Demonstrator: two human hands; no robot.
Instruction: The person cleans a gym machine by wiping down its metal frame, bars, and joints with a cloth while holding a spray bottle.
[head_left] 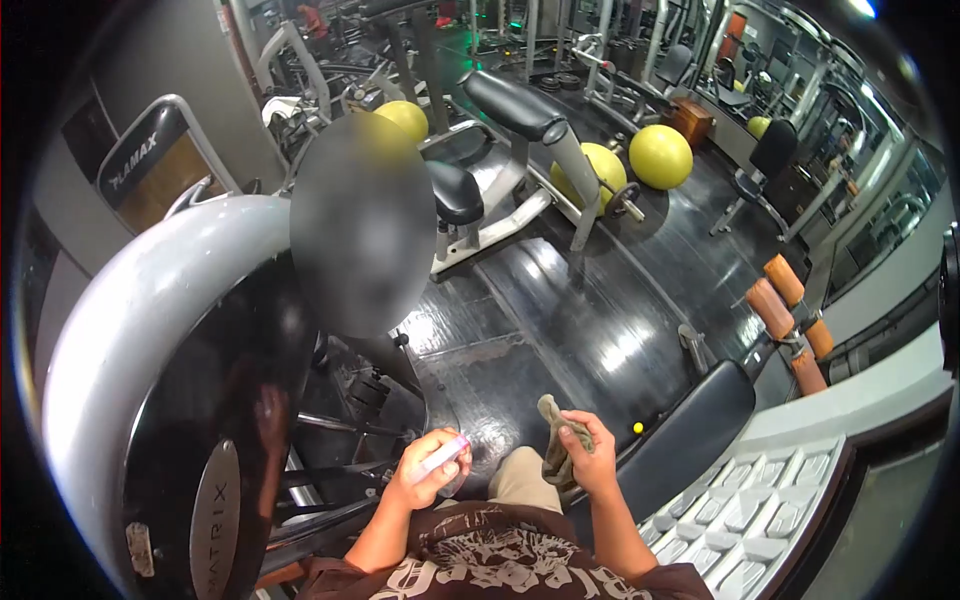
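My left hand (418, 482) is closed around a small pale, translucent bottle-like item (437, 459) with a pinkish end; its lower part is hidden by my fingers. In my right hand (592, 462) is an olive-grey cloth (557, 440), bunched between thumb and fingers and hanging down toward my lap. Both hands are in front of my body, apart from each other. To the left of my left hand stands a dark machine panel (215, 420) with a white rounded frame and a "MATRIX" plate.
A black padded bench (690, 430) lies to my right, with a small yellow ball (638, 428) beside it. Orange foam rollers (772, 308) stand farther right. Ahead are a padded machine (515, 105) and several yellow exercise balls (661, 157). A grey blurred oval hides part of the view.
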